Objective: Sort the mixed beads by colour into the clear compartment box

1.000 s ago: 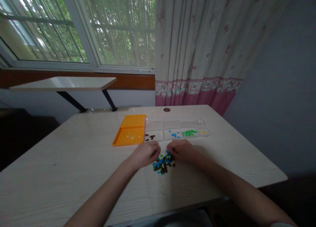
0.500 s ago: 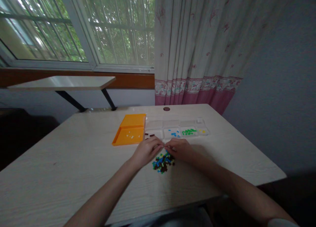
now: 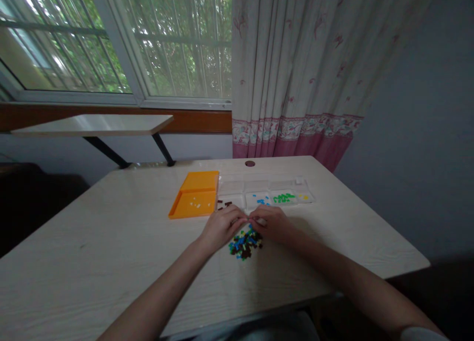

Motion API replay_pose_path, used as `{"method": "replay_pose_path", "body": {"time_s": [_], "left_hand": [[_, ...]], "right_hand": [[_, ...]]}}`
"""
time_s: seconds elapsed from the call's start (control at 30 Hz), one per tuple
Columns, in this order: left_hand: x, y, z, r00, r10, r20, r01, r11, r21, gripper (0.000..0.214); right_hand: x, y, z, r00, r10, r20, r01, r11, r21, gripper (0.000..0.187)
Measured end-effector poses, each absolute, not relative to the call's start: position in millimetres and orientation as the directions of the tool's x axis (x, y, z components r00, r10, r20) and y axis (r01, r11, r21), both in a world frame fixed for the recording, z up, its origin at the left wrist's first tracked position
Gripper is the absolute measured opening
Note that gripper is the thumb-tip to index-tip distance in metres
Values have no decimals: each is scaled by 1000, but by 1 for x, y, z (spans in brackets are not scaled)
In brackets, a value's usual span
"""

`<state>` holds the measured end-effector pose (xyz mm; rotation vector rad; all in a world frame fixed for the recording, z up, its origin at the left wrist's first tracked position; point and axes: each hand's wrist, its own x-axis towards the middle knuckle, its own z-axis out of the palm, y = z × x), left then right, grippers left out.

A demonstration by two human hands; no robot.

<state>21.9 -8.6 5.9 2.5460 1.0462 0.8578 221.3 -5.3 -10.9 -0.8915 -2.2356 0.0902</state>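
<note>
My left hand [image 3: 224,226] and my right hand [image 3: 272,224] meet fingertip to fingertip just beyond a mixed pile of small pieces [image 3: 245,243] in brown, blue, green and yellow. Both hands are closed in a pinch; whatever sits between the fingertips is too small to make out. Behind them lies a clear compartment box [image 3: 246,184], its lid folded back. Blue pieces [image 3: 262,201], green pieces [image 3: 284,198], yellow pieces [image 3: 305,197] and brown pieces [image 3: 228,203] lie in separate compartments. My left hand partly covers the brown ones.
Left of the clear box, an opened orange case [image 3: 192,210] holds several white pieces [image 3: 198,205]. The pale wooden table [image 3: 122,242] has a cable hole [image 3: 250,163] at its back edge. A raised shelf [image 3: 111,124] stands at the back left, near the window and curtain [image 3: 289,84].
My right hand has shifted very slightly to the right and up, fingers still against the left. The pile and the boxes look the same.
</note>
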Motion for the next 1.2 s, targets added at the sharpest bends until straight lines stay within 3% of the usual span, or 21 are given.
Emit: {"method": "replay_pose_path", "body": {"time_s": [0.13,0.23,0.37,0.53,0.93,1.07,1.2], "left_hand": [[23,-7,4,636,694,338,546,-714,437,24],[24,-6,0,731,647,216,546,-745,384,30],[20,-7,0,720,675,158,620,-730,288,29],[9,-4,3,695,705,141,677,-708,198,22],[6,-5,4,693,710,124,686,-703,189,17],[3,-4,4,693,710,125,682,-702,206,19],[0,-3,5,704,703,105,680,-709,188,22]], "right_hand": [[233,2,-4,-421,582,696,591,758,-276,12],[243,6,3,-324,513,795,584,770,-259,11],[248,4,12,-273,419,866,569,796,-206,9],[247,-1,15,-270,408,872,590,786,-185,11],[247,-2,14,-274,394,877,598,784,-166,11],[265,10,15,-315,488,814,675,718,-169,15],[306,30,19,-415,655,632,756,635,-162,20]]}}
